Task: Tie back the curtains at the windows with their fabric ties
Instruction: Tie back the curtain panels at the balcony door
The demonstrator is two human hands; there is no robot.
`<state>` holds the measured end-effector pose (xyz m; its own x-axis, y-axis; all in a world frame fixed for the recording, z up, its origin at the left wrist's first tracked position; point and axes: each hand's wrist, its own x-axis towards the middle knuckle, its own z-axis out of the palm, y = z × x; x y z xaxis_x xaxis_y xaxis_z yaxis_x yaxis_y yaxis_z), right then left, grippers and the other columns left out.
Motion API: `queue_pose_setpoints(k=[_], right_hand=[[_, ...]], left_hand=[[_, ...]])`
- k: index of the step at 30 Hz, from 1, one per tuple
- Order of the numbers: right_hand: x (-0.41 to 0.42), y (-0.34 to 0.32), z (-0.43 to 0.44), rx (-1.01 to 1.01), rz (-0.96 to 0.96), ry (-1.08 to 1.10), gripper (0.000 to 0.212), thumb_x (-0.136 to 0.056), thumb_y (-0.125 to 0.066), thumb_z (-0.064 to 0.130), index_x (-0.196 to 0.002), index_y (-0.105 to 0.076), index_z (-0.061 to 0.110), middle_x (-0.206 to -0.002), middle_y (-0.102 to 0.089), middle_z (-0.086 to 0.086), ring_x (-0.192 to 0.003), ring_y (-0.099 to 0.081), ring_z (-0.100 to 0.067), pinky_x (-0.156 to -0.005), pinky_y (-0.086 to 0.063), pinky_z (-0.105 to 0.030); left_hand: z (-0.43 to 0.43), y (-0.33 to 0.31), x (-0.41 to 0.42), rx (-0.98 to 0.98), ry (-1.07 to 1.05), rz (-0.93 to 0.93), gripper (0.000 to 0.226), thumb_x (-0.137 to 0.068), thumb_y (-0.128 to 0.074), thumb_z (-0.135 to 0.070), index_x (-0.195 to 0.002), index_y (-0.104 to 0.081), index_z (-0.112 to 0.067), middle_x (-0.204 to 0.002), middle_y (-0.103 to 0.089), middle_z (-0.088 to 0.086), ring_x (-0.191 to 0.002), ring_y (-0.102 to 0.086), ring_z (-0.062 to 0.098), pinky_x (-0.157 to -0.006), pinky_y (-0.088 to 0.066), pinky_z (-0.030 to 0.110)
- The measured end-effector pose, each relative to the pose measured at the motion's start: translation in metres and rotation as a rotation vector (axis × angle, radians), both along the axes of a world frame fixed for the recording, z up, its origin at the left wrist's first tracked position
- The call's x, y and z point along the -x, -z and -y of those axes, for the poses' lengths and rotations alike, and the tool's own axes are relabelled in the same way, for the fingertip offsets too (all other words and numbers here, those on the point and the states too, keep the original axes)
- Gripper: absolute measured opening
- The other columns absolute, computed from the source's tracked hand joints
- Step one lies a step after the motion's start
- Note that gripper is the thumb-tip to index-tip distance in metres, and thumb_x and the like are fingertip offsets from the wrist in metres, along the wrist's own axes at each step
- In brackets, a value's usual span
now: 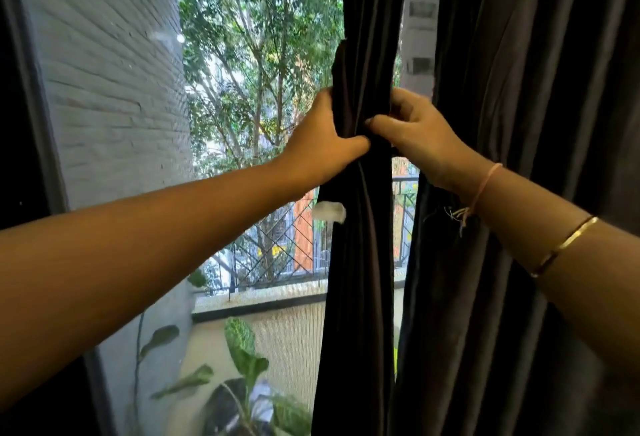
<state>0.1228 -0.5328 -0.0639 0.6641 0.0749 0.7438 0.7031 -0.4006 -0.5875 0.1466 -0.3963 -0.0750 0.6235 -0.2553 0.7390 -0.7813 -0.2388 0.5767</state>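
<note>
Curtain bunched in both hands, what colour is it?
Plain dark charcoal grey curtain; head view.

This is a lived-in home, a room at a tall window that looks onto a balcony. Heavy dark drapes hang here, a gathered curtain (360, 262) with a second curtain (519, 89) just beside it, and a dark window frame (38, 106) at the left. Outside are a balcony floor (294, 335), a metal railing (277, 252), leafy potted plants (246, 349), a painted brick wall (114, 89), trees (256, 55) and a neighbouring building (419, 37).
</note>
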Motion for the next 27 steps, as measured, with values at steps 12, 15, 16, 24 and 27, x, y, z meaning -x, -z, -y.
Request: queue_pose_setpoints(k=[12, 15, 16, 24, 27], right_hand=[[-0.001, 0.089, -0.006, -0.098, 0.002, 0.073, 0.014, -0.089, -0.056, 0.001, -0.095, -0.050, -0.011, -0.095, -0.056, -0.035, -0.092, -0.056, -0.049, -0.080, -0.045, -0.060], [0.000, 0.108, -0.008, -0.128, -0.010, 0.109, 0.015, -0.089, -0.058, 0.004, -0.092, -0.052, -0.010, -0.090, -0.058, -0.034, -0.086, -0.057, -0.048, -0.076, -0.047, -0.060], [0.001, 0.114, -0.009, -0.141, -0.008, 0.128, 0.016, -0.089, -0.058, 0.005, -0.094, -0.054, -0.009, -0.090, -0.061, -0.029, -0.086, -0.060, -0.043, -0.076, -0.049, -0.057], [0.015, 0.140, -0.021, -0.178, 0.045, 0.151, 0.015, -0.089, -0.061, 0.011, -0.095, -0.058, -0.003, -0.085, -0.065, -0.010, -0.077, -0.064, -0.016, -0.068, -0.055, -0.043], [0.016, 0.141, -0.027, -0.176, 0.069, 0.138, 0.017, -0.087, -0.063, 0.013, -0.093, -0.060, -0.003, -0.082, -0.063, -0.007, -0.074, -0.061, -0.012, -0.068, -0.054, -0.039]], left_hand=[[-0.001, 0.084, -0.003, 0.114, -0.039, -0.278, 0.032, -0.077, -0.071, -0.020, -0.108, -0.063, -0.020, -0.097, -0.071, 0.000, -0.088, -0.068, 0.015, -0.080, -0.056, 0.038], [-0.002, 0.106, -0.005, 0.147, -0.059, -0.285, 0.023, -0.076, -0.073, -0.019, -0.097, -0.065, -0.024, -0.087, -0.071, -0.006, -0.082, -0.068, 0.008, -0.072, -0.055, 0.023], [-0.003, 0.113, -0.005, 0.137, -0.079, -0.270, 0.019, -0.076, -0.074, -0.019, -0.091, -0.066, -0.027, -0.081, -0.070, -0.009, -0.077, -0.067, 0.004, -0.066, -0.053, 0.017], [-0.002, 0.145, -0.004, 0.140, -0.212, -0.110, 0.033, -0.078, -0.073, -0.025, -0.108, -0.059, -0.023, -0.080, -0.061, -0.018, -0.068, -0.056, -0.013, -0.053, -0.042, 0.005], [-0.001, 0.146, -0.002, 0.121, -0.176, -0.060, 0.038, -0.081, -0.071, -0.022, -0.115, -0.056, -0.021, -0.080, -0.056, -0.024, -0.069, -0.053, -0.023, -0.055, -0.040, 0.002]])
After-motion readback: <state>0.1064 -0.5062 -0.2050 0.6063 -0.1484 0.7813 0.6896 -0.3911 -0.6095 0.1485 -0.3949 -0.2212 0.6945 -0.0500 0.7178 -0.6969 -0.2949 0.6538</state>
